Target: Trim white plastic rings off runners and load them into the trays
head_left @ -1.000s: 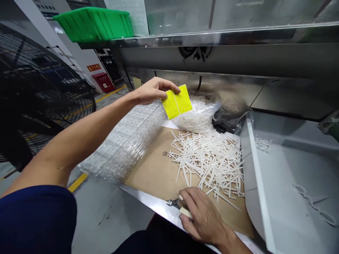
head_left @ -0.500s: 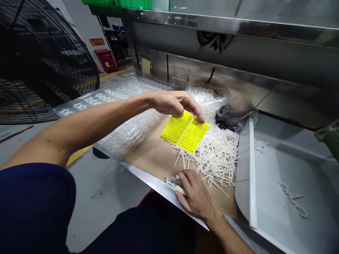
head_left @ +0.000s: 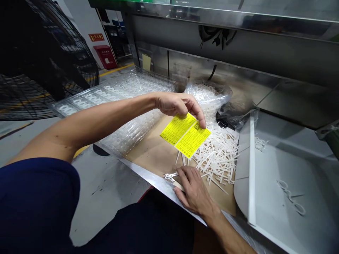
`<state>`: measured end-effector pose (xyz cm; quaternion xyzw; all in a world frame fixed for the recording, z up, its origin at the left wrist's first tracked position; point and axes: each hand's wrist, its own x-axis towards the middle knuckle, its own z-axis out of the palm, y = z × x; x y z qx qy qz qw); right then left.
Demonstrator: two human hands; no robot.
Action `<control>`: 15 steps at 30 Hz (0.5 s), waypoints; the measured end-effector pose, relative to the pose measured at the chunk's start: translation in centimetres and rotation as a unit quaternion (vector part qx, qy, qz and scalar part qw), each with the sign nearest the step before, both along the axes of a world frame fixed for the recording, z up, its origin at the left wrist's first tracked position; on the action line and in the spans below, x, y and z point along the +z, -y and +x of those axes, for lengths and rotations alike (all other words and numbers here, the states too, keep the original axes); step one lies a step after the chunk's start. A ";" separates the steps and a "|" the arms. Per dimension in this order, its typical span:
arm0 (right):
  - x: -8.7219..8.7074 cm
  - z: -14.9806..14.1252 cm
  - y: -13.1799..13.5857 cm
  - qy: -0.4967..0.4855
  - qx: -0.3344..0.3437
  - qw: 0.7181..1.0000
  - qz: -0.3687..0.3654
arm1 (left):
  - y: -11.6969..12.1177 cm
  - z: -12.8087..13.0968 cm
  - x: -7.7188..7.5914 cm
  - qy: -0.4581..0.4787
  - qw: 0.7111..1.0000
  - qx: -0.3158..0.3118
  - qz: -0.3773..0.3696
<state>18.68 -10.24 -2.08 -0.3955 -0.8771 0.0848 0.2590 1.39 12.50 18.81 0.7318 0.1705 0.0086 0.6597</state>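
Above the work surface, my left hand point(head_left: 181, 106) pinches the top edge of a yellow printed label sheet point(head_left: 185, 135), with two panels of small print and a square code. My right hand point(head_left: 194, 188) is wrapped round a pair of nippers point(head_left: 171, 176) with pale handles, low over the brown board point(head_left: 148, 151) near the front edge. The nippers' metal jaws point left. Behind and right of the label lies a heap of thin white plastic sticks point(head_left: 218, 155), which the label partly covers.
Clear plastic trays point(head_left: 106, 95) with white parts are stacked at the left. A plastic bag point(head_left: 209, 91) of white parts stands behind the heap. On the right, a grey bin point(head_left: 288, 169) holds a few white ring pieces point(head_left: 290, 197). A large fan point(head_left: 53, 63) stands far left.
The label has tilted slightly and its lower edge sits a little lower. The nippers have turned slightly in my right hand. The whole view has shifted a little.
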 end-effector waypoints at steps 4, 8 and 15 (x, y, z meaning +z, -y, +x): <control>0.1 0.0 0.0 0.000 0.002 1.000 0.002 | 0.0 0.1 -0.1 -0.003 1.000 0.000 -0.027; 0.2 0.1 0.0 -0.001 0.017 1.000 0.001 | 0.2 0.4 0.0 -0.012 0.999 0.012 -0.035; 0.4 0.0 0.0 -0.021 0.021 1.000 0.007 | 0.6 0.3 0.0 0.002 0.992 0.126 0.023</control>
